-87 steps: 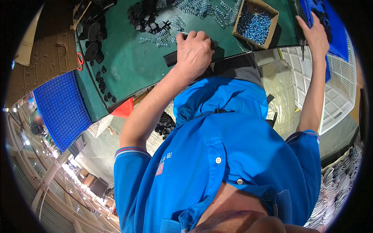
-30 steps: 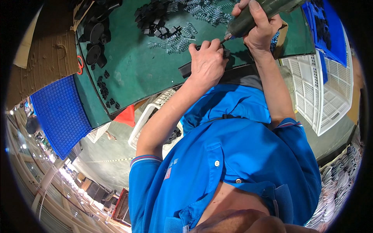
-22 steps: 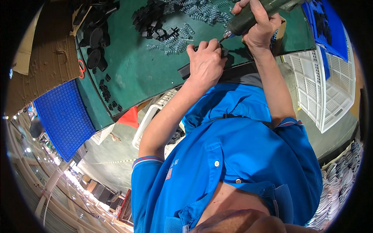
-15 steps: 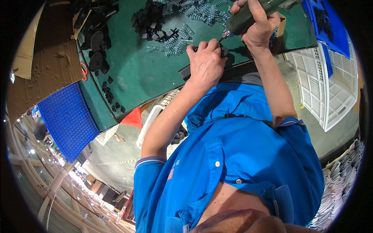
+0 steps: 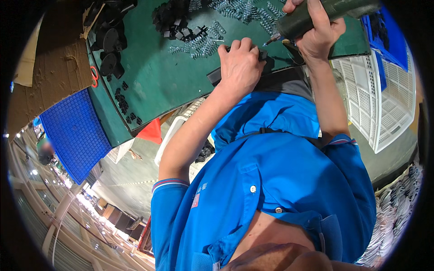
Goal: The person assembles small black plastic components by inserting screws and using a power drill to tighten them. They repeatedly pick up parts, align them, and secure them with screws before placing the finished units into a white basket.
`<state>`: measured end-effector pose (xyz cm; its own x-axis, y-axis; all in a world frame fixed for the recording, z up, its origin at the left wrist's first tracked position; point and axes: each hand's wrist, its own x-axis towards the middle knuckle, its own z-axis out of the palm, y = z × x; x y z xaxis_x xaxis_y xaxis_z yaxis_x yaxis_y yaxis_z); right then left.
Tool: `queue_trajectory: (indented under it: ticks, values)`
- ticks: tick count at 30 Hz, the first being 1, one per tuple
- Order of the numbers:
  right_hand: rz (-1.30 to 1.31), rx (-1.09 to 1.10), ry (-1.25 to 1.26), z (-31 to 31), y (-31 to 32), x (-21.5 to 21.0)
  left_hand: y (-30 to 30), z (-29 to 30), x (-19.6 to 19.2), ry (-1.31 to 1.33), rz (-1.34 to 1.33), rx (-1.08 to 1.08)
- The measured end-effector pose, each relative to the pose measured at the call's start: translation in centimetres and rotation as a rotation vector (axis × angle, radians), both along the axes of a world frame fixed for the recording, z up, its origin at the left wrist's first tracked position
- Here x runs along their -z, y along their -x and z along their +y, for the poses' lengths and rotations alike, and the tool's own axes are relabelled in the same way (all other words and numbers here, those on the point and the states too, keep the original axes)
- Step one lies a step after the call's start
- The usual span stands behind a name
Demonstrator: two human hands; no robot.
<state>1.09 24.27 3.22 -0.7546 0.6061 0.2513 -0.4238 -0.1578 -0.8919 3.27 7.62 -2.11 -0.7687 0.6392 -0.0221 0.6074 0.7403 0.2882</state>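
My left hand (image 5: 239, 67) is closed over a black plastic part (image 5: 214, 77) at the table's near edge. Most of that part is hidden under the palm and fingers. My right hand (image 5: 320, 37) grips a dark green power screwdriver (image 5: 300, 20), its bit pointing left and down. The bit tip is a little to the right of my left fingers, apart from the black part. Beyond my left hand lie loose metal springs (image 5: 202, 47) and a pile of small black pieces (image 5: 174, 22).
Round black parts (image 5: 110, 40) and red-handled scissors (image 5: 94, 76) lie at the left, beside brown cardboard (image 5: 58, 67). A blue grid mat (image 5: 74, 135) hangs below. White crates (image 5: 361, 95) and a blue bin (image 5: 389, 40) stand at the right.
My right hand has drawn the power screwdriver to the right, and its bit has come away from the part under my left hand. My left hand stays nearly in place.
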Motion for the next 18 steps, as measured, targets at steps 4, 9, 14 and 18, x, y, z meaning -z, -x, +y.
queue_trajectory:
  ticks: [4,9,14,18]
  values:
    - [0.084,-0.071,-0.035,-0.4,-1.3,-1.0,0.2,0.6,-0.5,0.063,0.045,0.059]
    - [0.033,-0.224,-0.214,0.8,-2.0,0.2,0.5,0.8,-0.4,0.118,0.067,0.108]
    - [0.117,-0.122,-0.135,-0.1,-1.4,2.2,0.6,0.9,-0.5,0.109,0.057,0.109]
    - [0.087,-0.134,-0.151,-0.2,-1.6,2.4,0.5,0.8,-0.3,0.123,0.038,0.113]
